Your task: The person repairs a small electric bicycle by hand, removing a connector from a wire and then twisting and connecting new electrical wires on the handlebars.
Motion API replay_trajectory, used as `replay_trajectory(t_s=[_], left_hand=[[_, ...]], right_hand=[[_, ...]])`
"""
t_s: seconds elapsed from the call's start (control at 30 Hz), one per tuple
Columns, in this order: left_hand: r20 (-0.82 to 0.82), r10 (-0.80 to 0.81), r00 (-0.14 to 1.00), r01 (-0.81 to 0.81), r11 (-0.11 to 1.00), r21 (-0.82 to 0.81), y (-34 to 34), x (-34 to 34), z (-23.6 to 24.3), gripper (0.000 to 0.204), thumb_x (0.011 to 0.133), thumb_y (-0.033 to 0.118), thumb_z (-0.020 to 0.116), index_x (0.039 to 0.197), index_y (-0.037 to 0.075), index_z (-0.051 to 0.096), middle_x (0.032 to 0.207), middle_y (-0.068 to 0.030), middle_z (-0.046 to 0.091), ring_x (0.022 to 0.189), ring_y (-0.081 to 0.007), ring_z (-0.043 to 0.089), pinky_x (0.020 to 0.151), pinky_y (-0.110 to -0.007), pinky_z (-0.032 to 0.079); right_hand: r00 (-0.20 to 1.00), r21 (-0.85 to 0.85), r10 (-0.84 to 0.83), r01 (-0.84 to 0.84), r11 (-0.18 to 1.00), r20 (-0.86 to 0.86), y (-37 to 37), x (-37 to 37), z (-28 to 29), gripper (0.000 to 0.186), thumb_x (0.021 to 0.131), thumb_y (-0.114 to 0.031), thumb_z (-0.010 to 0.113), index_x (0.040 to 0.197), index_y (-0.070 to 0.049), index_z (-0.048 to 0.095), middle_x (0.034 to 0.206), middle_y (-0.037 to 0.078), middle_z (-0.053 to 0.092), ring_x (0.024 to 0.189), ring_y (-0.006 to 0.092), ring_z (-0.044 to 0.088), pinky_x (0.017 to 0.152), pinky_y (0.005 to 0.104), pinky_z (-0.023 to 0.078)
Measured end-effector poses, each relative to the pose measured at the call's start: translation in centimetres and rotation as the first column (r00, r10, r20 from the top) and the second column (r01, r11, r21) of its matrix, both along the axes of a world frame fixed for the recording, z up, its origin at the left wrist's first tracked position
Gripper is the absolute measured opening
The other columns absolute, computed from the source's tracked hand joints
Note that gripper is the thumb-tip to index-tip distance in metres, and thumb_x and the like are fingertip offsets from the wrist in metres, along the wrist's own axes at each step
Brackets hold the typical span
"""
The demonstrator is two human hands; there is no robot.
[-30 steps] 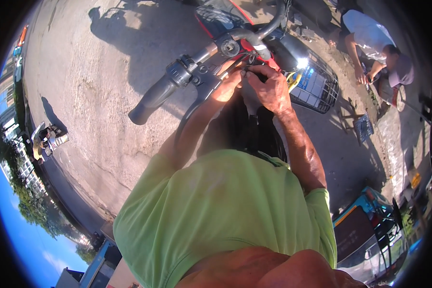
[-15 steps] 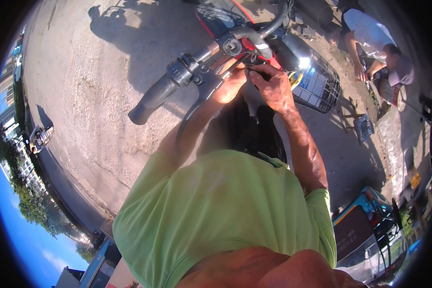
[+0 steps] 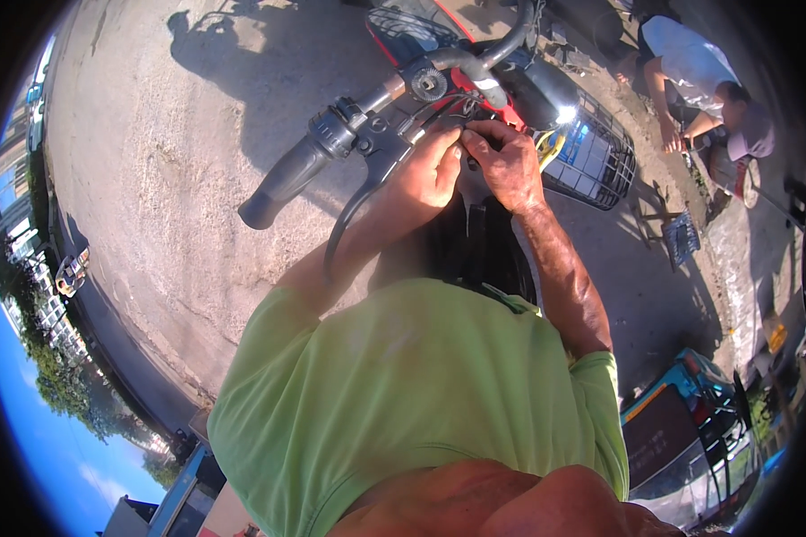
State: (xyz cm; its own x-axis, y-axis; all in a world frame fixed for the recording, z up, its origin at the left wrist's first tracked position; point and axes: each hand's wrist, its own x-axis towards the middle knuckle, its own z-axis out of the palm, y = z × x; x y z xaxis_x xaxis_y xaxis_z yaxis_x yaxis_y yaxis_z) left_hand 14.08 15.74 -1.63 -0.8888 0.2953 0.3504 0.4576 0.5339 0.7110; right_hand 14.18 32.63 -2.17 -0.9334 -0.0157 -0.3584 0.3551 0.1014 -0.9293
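A bike's handlebar (image 3: 387, 93) reaches over from the upper middle, with a black rubber grip (image 3: 285, 183) and a dark brake lever (image 3: 347, 220) on its left end. Thin cables (image 3: 455, 104) run below the bar. My left hand (image 3: 428, 172) is just under them, behind the lever, its thumb and fingers pressed together. Close against it, my right hand (image 3: 509, 168) pinches with thumb and forefinger. The fingertips nearly meet; whatever is between them is too small and hidden to make out. Red bodywork (image 3: 510, 115) lies just beyond the right hand.
A wire basket (image 3: 611, 170) with blue and white contents stands right of the bike. Farther right a person in a light shirt (image 3: 690, 67) bends down, near a small stool (image 3: 681, 238). A teal vehicle (image 3: 691, 369) is at lower right. Concrete ground (image 3: 188, 206) spreads left.
My left hand has shifted slightly down and turned, showing more of its thumb and leaving more of the cables visible. My right hand stays almost in place, still pinching.
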Motion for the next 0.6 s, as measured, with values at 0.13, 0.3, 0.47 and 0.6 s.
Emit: replay_trajectory(t_s=[0.13, 0.3, 0.47, 0.6], left_hand=[[0.648, -0.184, 0.739, -0.149, 0.894, 0.424, -0.7, 0.2, 0.4, 0.022, 0.100, 0.011, 0.063, 0.118, -0.001, 0.068, 0.092, -0.0029, 0.067, 0.074, -0.0113, 0.060, 0.066, -0.027, 0.050], [0.725, -0.299, 0.621, -0.084, 0.894, 0.440, -2.4, -2.5, -2.0, 0.021, 0.101, 0.012, 0.063, 0.114, -0.002, 0.068, 0.090, -0.0029, 0.066, 0.069, -0.0077, 0.055, 0.062, -0.023, 0.047], [0.739, -0.365, 0.566, -0.021, 0.890, 0.456, -2.9, -5.1, -2.5, 0.015, 0.093, 0.008, 0.068, 0.104, -0.003, 0.069, 0.081, -0.0053, 0.065, 0.063, -0.0088, 0.054, 0.056, -0.023, 0.043], [0.790, -0.392, 0.472, -0.013, 0.892, 0.451, -2.9, -6.2, -3.0, 0.017, 0.092, 0.009, 0.071, 0.105, -0.003, 0.069, 0.078, -0.0054, 0.064, 0.062, -0.0089, 0.053, 0.055, -0.023, 0.041]], right_hand=[[1.000, -0.091, -0.011, 0.014, 0.996, 0.028, 0.4, 0.1, -1.4, 0.025, 0.094, -0.018, 0.071, 0.109, 0.002, 0.072, 0.084, 0.003, 0.071, 0.077, 0.0088, 0.062, 0.073, 0.0263, 0.051], [1.000, -0.034, -0.021, 0.021, 0.999, 0.008, 0.2, -0.3, -1.8, 0.019, 0.092, -0.017, 0.069, 0.100, 0.001, 0.071, 0.080, 0.001, 0.068, 0.074, 0.0078, 0.060, 0.070, 0.0255, 0.049], [1.000, -0.007, 0.007, -0.007, 1.000, 0.024, 0.2, -0.2, -0.8, 0.019, 0.091, -0.016, 0.069, 0.099, 0.001, 0.070, 0.081, 0.002, 0.068, 0.074, 0.0080, 0.060, 0.070, 0.0251, 0.048], [0.997, -0.030, 0.071, -0.071, 0.997, 0.004, 1.0, -0.3, -1.8, 0.024, 0.093, -0.019, 0.071, 0.107, 0.001, 0.071, 0.089, 0.002, 0.071, 0.081, 0.0094, 0.062, 0.076, 0.0263, 0.050]])
